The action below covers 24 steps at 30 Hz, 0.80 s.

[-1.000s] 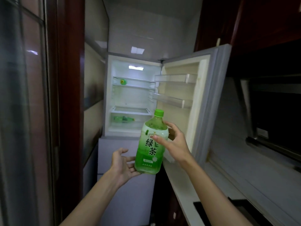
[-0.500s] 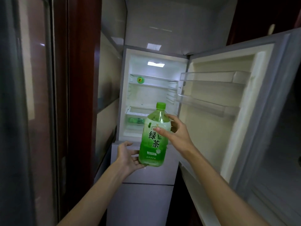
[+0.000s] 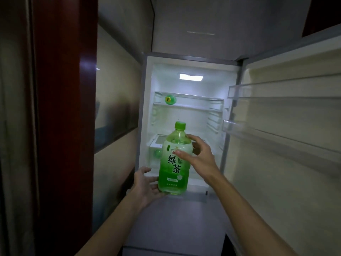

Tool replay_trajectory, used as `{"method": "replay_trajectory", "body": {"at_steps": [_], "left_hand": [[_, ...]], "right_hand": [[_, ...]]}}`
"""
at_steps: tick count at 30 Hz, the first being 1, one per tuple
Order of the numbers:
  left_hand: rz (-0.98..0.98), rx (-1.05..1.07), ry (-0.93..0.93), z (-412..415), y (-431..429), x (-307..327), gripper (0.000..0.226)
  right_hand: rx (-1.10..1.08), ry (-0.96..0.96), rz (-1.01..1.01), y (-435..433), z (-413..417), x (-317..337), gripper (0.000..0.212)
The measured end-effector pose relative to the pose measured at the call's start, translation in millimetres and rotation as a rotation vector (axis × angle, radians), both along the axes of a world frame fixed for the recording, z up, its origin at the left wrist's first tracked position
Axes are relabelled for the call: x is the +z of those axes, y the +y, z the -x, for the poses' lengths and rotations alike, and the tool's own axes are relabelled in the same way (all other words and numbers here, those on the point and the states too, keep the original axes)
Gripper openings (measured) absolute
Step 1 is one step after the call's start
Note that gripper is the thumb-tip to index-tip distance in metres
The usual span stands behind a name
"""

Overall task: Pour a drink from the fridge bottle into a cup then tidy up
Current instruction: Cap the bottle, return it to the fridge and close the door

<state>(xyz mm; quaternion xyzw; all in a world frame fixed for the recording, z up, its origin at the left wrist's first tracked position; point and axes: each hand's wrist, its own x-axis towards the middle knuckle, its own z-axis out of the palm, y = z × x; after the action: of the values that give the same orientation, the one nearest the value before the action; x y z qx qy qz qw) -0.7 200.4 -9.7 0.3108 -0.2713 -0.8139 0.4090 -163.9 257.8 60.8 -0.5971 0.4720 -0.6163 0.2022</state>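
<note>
Green tea bottle (image 3: 174, 161), upright with its cap on, is held before the open fridge (image 3: 188, 115). Left hand (image 3: 145, 185) cups its base from below; right hand (image 3: 200, 157) is the upper grip, fingers wrapped round the shoulder. Behind it, a green-capped bottle (image 3: 170, 99) lies on the top shelf. Fridge door (image 3: 287, 137) stands open at right, a dark red post (image 3: 64, 108) close at left.
</note>
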Motion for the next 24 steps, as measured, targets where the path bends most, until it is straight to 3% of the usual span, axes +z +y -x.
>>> {"method": "replay_trajectory", "body": {"at_steps": [5,16,20,24], "left_hand": [[0.015,0.015,-0.037,27,-52,5,0.049],[-0.029,0.072,-0.055,72,-162,0,0.054],[-0.023,0.049,-0.016,90,-209,8,0.057],[-0.011,0.021,0.005,109,-267,16,0.056]], "right_hand": [[0.023,-0.016,-0.008,-62,31,-1,0.064],[0.030,-0.011,-0.045,-174,75,-7,0.059],[-0.003,-0.015,-0.020,-223,91,0,0.072],[0.000,-0.004,-0.016,-277,110,13,0.063]]}}
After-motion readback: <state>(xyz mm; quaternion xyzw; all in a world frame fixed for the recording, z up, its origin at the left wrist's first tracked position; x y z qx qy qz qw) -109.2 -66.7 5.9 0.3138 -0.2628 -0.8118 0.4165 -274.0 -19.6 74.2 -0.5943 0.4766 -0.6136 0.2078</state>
